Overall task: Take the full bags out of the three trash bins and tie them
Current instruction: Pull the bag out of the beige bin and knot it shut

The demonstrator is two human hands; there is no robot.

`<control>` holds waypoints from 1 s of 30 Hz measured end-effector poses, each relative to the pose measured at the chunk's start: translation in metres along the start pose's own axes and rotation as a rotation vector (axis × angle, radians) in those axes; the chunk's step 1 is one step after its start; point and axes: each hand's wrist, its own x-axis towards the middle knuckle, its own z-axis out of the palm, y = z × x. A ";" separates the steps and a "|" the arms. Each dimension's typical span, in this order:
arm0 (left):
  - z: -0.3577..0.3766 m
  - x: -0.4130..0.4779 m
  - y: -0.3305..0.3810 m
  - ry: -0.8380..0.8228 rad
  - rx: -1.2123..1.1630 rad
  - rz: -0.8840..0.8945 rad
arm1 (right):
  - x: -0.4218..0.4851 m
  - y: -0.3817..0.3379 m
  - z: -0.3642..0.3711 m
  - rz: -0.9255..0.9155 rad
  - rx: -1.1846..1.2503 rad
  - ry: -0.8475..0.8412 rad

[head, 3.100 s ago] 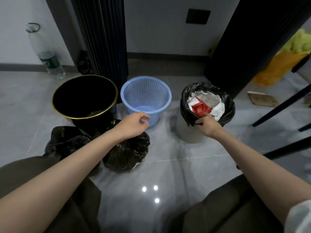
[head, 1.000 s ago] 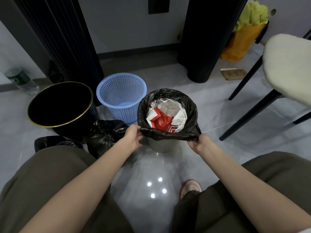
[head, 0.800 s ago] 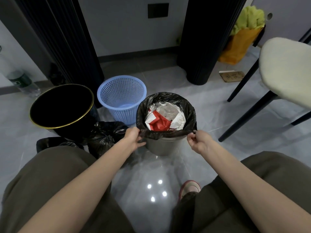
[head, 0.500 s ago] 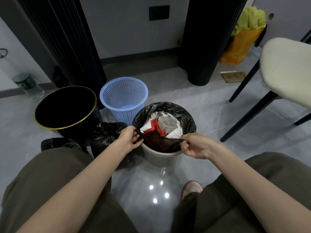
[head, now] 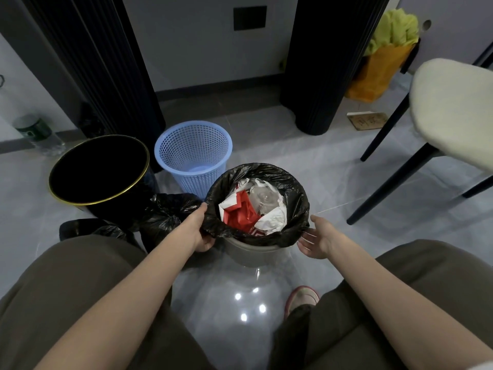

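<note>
Fingers (head: 206, 243) of the left hand (head: 197, 229) were curled under the rim of the bag (head: 293, 182) with the thumb over the top, pinching the black plastic at its left edge. Fingers (head: 304, 240) of the right hand (head: 320, 236) were spread and nearly straight, holding nothing. The palm was turned toward the bag's right edge, and whether the tips touched the plastic could not be told. The bag sat in the grey bin (head: 250, 253), with its near rim raised above the bin's lip. Red and white paper (head: 240, 213) and clear plastic filled it.

Three bins stood on the floor (head: 333, 169). The grey bin was nearest, a blue basket (head: 193, 153) was just behind it to the left, and a black bin (head: 98, 169) with a gold rim was further left.

Three black bags were in view. One was in the grey bin. One loose bag (head: 168, 212) lay just beside the black bin, next to the left hand. Another loose bag (head: 90, 228) lay at the left knee.

Around them were one chair (head: 453, 108), one bottle (head: 37, 132), one yellow sack (head: 378, 73), one shoe (head: 302, 297) and two dark columns (head: 101, 62) (head: 328, 62).
</note>
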 end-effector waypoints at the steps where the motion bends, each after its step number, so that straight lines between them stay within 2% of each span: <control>1: 0.000 -0.001 0.000 0.004 -0.013 -0.001 | 0.003 0.001 0.000 -0.013 -0.007 -0.003; 4: 0.002 -0.007 0.000 0.066 0.024 0.061 | 0.013 0.001 0.000 -0.105 0.020 0.067; 8: 0.001 0.002 0.000 0.061 0.008 0.144 | 0.023 0.000 -0.003 -0.178 0.075 0.118; 11: 0.004 0.003 0.004 0.076 -0.031 0.303 | 0.025 -0.002 -0.002 -0.241 0.145 0.118; 14: 0.009 -0.003 0.009 -0.008 -0.044 0.439 | 0.017 -0.012 0.001 -0.359 0.209 0.113; 19: 0.013 -0.017 0.019 -0.152 -0.085 0.543 | -0.013 -0.027 0.013 -0.552 0.089 -0.127; 21: 0.014 -0.024 0.022 -0.207 -0.063 0.556 | -0.019 -0.028 0.017 -0.612 -0.052 -0.218; 23: 0.013 -0.029 0.024 -0.210 0.063 0.565 | -0.019 -0.028 0.019 -0.641 -0.269 -0.276; 26: 0.013 -0.037 0.027 -0.134 0.245 0.607 | -0.005 -0.030 0.016 -0.706 -0.583 -0.144; 30: 0.014 -0.039 0.031 -0.137 0.318 0.632 | 0.003 -0.045 0.018 -0.877 -0.639 0.132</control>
